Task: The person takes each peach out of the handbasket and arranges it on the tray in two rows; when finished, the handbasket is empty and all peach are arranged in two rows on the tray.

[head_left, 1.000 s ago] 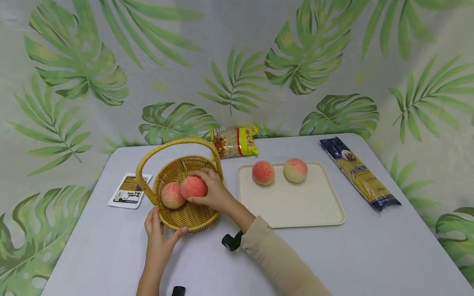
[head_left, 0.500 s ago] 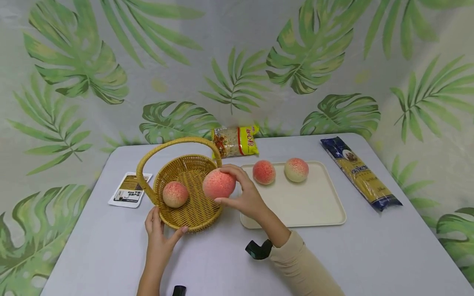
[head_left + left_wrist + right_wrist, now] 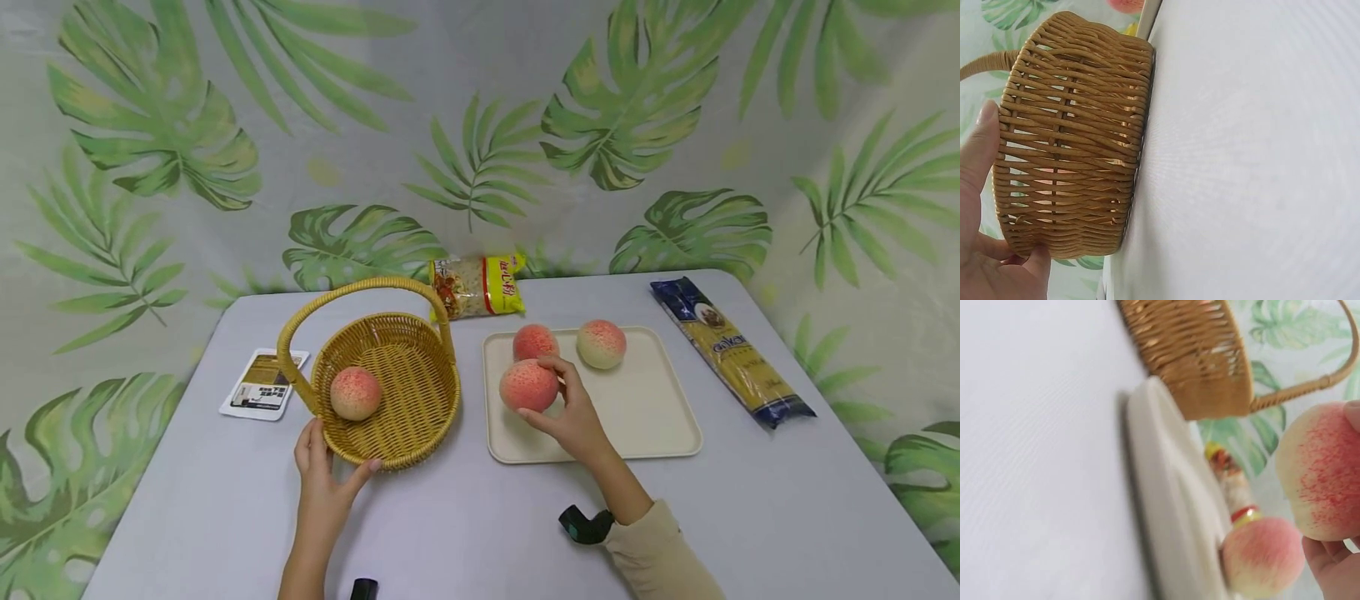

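My right hand (image 3: 573, 417) grips a pinkish-red peach (image 3: 529, 386) between thumb and fingers, above the left part of a cream tray (image 3: 622, 433). In the right wrist view the held peach (image 3: 1325, 472) is raised over the tray's surface. Behind it on the tray sit a red peach (image 3: 536, 340) and a paler peach (image 3: 602, 344). My left hand (image 3: 324, 471) holds the near-left side of a woven basket (image 3: 408, 392) with a tall handle. Its thumb (image 3: 985, 140) lies against the rim, with fingers lower on the side. One peach (image 3: 356, 393) rests inside the basket.
A yellow-and-clear food packet (image 3: 477, 287) lies behind the basket. To its left is a white flat packet (image 3: 264, 385). A long blue-and-gold pasta packet (image 3: 727, 350) lies right of the tray. Leaf-patterned cloth (image 3: 480, 167) hangs behind the table.
My right hand has lifted a peach out of the basket and carried it right, over the tray. My left hand and the basket have stayed in place.
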Available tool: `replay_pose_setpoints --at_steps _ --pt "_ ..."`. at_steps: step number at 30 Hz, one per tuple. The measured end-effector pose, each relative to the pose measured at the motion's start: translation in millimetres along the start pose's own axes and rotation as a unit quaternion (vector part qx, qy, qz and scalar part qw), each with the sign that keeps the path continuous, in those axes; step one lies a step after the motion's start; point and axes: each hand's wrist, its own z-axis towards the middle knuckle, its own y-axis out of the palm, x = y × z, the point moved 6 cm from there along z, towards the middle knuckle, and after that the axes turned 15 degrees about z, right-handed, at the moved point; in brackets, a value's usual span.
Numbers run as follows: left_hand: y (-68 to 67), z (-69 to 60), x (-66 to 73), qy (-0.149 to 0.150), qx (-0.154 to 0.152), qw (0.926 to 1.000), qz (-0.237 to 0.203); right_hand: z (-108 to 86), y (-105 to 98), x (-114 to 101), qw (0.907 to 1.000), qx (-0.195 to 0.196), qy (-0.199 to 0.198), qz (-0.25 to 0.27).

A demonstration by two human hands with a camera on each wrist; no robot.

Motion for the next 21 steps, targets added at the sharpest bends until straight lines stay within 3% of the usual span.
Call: replay_pose_setpoints --at_steps 4,10,16,21 --pt "0.0 -0.1 0.8 0.003 0.002 1.0 -0.003 -9.9 -12 19 0.999 0.012 0.04 -0.016" --pt "0.1 0.0 0.4 0.004 0.002 1.0 -0.004 -18.0 -23 39 0.9983 0.011 0.053 -0.023" --pt "-0.4 -0.5 1.2 0.0 0.0 1.0 0.0 -18.6 -27 45 0.997 0.016 0.07 -0.029" --pt "-0.9 -0.8 2.5 -0.002 -0.003 1.0 0.002 -18.6 -27 45 0.9962 -0.001 0.082 -0.028"
